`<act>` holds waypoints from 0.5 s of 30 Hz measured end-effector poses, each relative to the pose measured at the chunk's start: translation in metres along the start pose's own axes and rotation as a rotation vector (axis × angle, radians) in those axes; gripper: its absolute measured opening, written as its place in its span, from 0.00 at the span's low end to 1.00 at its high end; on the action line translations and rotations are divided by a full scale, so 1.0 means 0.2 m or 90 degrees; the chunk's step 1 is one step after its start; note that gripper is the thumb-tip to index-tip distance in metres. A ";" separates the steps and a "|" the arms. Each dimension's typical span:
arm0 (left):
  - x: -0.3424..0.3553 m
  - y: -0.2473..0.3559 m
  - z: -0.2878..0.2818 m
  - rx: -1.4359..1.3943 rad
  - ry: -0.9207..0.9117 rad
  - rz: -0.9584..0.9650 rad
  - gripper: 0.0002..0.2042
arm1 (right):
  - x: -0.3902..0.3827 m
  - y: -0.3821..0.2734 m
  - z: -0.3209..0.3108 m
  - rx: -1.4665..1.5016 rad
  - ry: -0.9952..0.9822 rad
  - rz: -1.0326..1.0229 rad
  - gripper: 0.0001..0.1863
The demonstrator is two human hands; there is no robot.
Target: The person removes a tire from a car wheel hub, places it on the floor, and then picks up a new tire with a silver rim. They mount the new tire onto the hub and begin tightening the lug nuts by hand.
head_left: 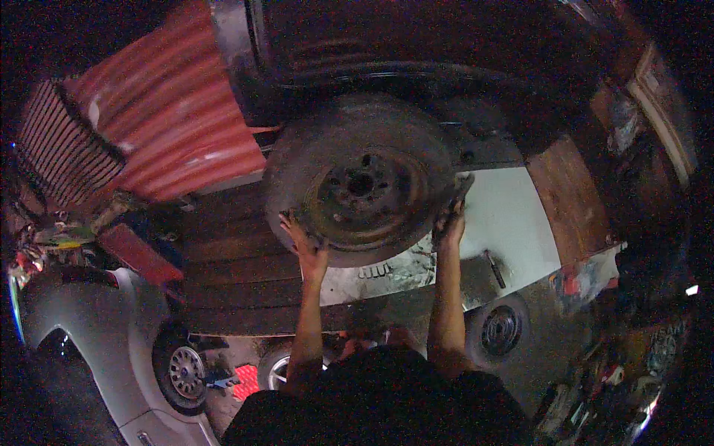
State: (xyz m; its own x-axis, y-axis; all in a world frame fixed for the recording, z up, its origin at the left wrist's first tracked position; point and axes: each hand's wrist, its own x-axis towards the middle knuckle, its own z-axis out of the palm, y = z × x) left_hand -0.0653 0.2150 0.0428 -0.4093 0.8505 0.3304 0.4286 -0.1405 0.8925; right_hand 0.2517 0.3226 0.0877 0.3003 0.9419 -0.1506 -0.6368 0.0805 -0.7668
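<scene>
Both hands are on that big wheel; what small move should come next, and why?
Perhaps steady the big wheel with a more even hold: the left hand, fingers spread, meets its lower left; the right hand sits higher in the picture, at its right edge.

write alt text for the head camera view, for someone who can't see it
A person's bare left hand and right hand press against the lower sides of a large dark rubber tyre on a worn metal rim, with a smudged flat white sheet behind. In the dim surroundings, a red corrugated sheet and pale grey car show at left.
</scene>
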 end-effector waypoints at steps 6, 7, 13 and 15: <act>0.08 -0.04 0.16 0.065 0.048 0.112 0.50 | 0.02 -0.08 0.07 0.037 0.089 0.054 0.15; 0.05 -0.01 0.21 0.054 0.015 0.086 0.50 | 0.02 -0.16 0.17 -0.008 0.061 0.025 0.15; 0.02 -0.02 0.42 0.020 0.008 0.075 0.52 | 0.25 -0.02 -0.06 0.015 0.054 -0.078 0.20; -0.02 -0.04 0.40 0.023 0.008 0.078 0.51 | 0.16 0.09 -0.34 0.052 0.133 0.013 0.20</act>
State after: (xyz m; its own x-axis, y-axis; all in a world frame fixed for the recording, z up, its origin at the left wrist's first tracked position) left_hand -0.0018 0.2526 0.0101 -0.3620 0.8214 0.4407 0.5054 -0.2243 0.8332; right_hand 0.2980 0.3318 0.0262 0.4214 0.8565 -0.2981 -0.6969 0.0955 -0.7108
